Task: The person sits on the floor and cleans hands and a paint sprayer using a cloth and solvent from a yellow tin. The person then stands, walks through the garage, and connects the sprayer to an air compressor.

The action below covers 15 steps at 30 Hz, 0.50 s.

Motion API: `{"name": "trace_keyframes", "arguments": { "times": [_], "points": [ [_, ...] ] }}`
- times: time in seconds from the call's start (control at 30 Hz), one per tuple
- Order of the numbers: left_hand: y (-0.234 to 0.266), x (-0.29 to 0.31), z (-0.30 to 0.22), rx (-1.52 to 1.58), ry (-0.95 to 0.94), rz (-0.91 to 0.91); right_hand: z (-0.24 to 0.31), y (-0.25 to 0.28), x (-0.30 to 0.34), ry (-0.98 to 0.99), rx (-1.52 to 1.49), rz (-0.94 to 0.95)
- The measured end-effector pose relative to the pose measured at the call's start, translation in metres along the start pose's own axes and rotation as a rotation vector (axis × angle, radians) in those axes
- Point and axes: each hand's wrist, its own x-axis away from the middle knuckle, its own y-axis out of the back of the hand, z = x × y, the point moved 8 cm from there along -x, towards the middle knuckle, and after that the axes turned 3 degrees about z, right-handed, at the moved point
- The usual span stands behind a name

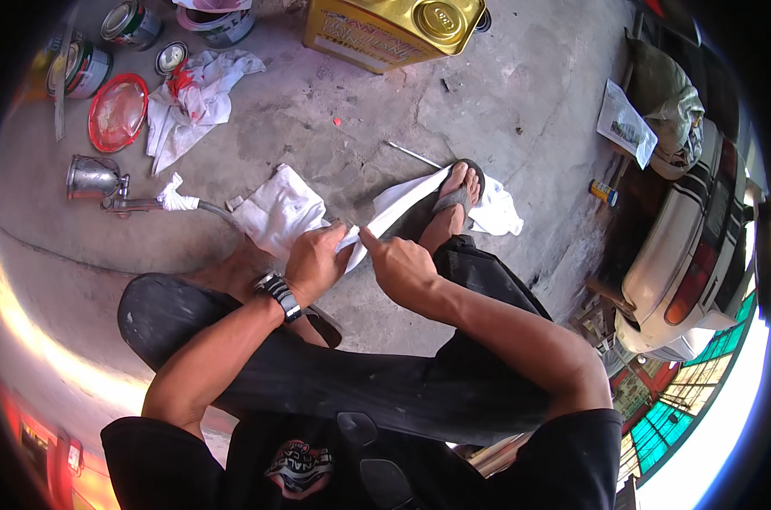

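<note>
A strip of white cloth (391, 208) runs from between my hands out to my sandalled foot (458, 194), which stands on its far part. The near end is pinched in the fingers of my left hand (316, 262), which has a dark watch on its wrist. Close beside it, my right hand (400, 268) is closed on the same strip, its index finger lying toward the cloth; its other fingertips are partly hidden. Just beyond my left hand a folded white rag (278, 206) lies on the concrete floor.
On the left lies a spray gun (95, 177) with a metal cup and a hose wrapped in white cloth. Behind it are a red-rimmed lid (118, 112), a red-stained rag (200, 95) and paint cans (130, 24). A gold tin (385, 38) stands ahead, a white car (674, 255) right.
</note>
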Motion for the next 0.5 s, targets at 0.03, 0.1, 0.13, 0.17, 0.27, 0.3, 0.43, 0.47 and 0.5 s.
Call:
{"name": "trace_keyframes", "arguments": {
  "times": [0.03,0.1,0.13,0.17,0.27,0.3,0.43,0.47,0.5],
  "points": [
    [0.002,-0.003,0.003,-0.014,0.007,0.016,0.000,-0.002,-0.011,0.008,-0.003,-0.042],
    [-0.041,-0.006,-0.030,0.151,0.010,0.003,-0.040,0.005,0.037,-0.085,0.101,0.031],
    [-0.035,-0.014,-0.028,0.162,-0.008,-0.008,-0.040,0.015,0.047,-0.093,0.107,0.042],
    [-0.030,-0.021,-0.024,0.167,-0.023,-0.025,-0.041,0.024,0.049,-0.093,0.115,0.052],
    [-0.010,-0.008,-0.013,0.077,0.000,-0.005,-0.014,0.013,0.021,-0.021,0.071,-0.005],
    [-0.005,-0.006,-0.009,0.051,0.018,0.001,-0.006,0.006,0.007,0.005,0.074,-0.041],
    [0.010,0.004,0.006,-0.010,0.105,0.006,-0.006,0.006,0.023,0.068,0.046,0.007],
    [0.014,0.006,0.010,-0.023,0.119,-0.013,-0.007,0.005,0.023,0.076,0.039,0.007],
    [0.017,0.004,0.009,-0.030,0.127,-0.035,-0.010,0.009,0.023,0.077,0.037,0.004]
  ]
}}
